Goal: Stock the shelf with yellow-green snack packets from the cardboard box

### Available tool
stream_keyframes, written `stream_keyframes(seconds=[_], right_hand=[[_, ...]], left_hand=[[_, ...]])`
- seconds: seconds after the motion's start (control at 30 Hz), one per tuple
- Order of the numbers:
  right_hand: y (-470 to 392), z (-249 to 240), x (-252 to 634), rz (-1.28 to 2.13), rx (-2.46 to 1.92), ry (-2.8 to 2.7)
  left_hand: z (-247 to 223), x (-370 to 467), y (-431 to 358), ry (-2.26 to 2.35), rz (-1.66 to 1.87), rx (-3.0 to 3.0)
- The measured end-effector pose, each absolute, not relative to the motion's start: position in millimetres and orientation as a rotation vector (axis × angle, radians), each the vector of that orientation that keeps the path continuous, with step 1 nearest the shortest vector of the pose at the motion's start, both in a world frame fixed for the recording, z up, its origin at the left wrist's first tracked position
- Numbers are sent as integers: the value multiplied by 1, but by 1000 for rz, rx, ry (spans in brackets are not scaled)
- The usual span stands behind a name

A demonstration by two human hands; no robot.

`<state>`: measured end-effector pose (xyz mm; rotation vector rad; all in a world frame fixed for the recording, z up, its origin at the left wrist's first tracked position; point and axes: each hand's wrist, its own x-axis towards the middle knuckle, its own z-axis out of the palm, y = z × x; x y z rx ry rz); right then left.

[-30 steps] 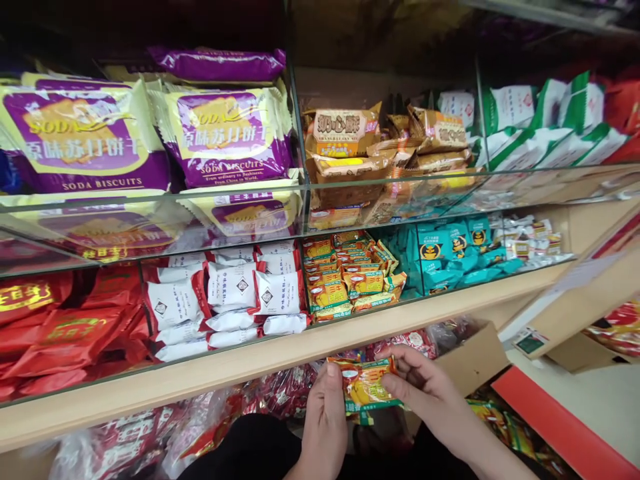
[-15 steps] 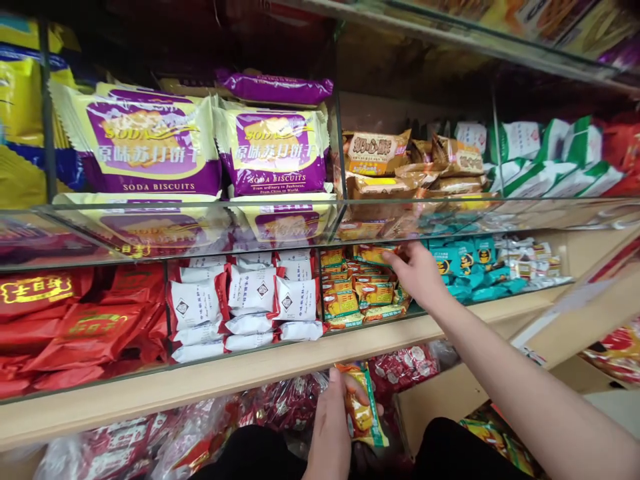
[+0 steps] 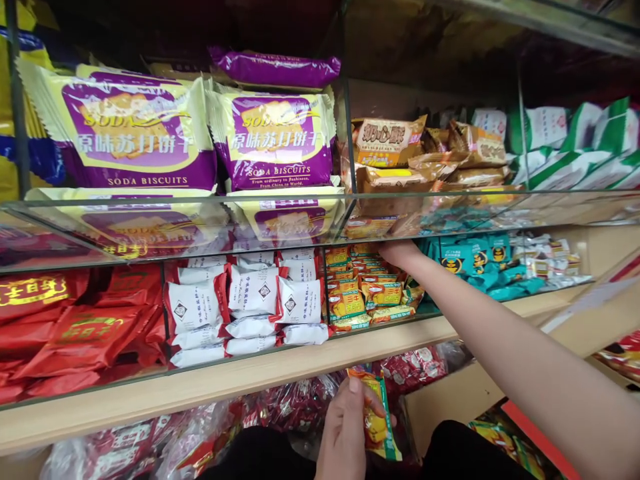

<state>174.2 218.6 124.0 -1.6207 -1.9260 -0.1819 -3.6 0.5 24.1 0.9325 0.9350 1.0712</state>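
Observation:
My left hand (image 3: 345, 427) is closed around a yellow snack packet (image 3: 376, 417) with green edging, below the shelf's front edge. My right hand (image 3: 400, 253) is inside the lower shelf's compartment of small yellow-orange snack packets (image 3: 383, 290), above the rows. Its fingers disappear under the upper glass shelf, so I cannot see whether they grip anything. Teal packets (image 3: 463, 257) lie just right of my right wrist. White packets with red ends (image 3: 255, 290) stand in the compartment to the left.
Purple soda biscuit packs (image 3: 280, 140) and brown packets (image 3: 387, 143) fill the shelf above, behind a glass front lip (image 3: 280, 217). Red packets (image 3: 100, 327) lie at lower left. A wooden ledge (image 3: 150, 393) runs along the front, with bagged dark red packets (image 3: 120, 440) beneath.
My right hand has moved deeper into the yellow packets' compartment; the packet at its fingertips is now out of sight. My left hand still holds its packet. The view has shifted slightly.

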Motion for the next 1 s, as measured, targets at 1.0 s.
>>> stream_keyframes(seconds=[1.0], right_hand=[[187, 131, 97, -88, -1369, -2331]], left_hand=[[21, -2, 0, 952, 1061, 1287]])
